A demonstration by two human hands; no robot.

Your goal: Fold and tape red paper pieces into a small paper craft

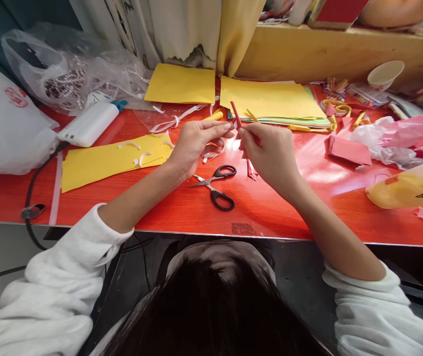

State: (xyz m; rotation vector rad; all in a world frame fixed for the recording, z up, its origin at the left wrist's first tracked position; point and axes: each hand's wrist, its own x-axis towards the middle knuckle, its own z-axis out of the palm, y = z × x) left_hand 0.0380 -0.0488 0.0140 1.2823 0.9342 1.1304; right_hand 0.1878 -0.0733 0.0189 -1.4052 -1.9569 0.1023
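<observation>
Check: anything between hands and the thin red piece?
Nothing visible: the right hand grips the thin red piece, and the left hand has its fingertips close beside it. The scissors lie on the table nearer the person, not between.

Surface [289, 217]: red, glossy, glare at centre-right; dark square mark [243, 229] near front edge. Centre: scissors [210, 183], black handles, blades spread, pointing left. Left: long yellow sheet [107, 160] bearing white curled strips [145, 157]; pale pink strip [56, 190] reaching front edge; white boxy device [91, 123]; clear plastic bag [111, 79] with beads inside. Back: single-looking yellow sheet [181, 84] beside paper stack [266, 99], yellow uppermost, green edge below. Right: flat pink paper [350, 150], crumpled tissue [376, 141]; overlapping there, so direct contact with surface is uncertain for some pieces.
</observation>
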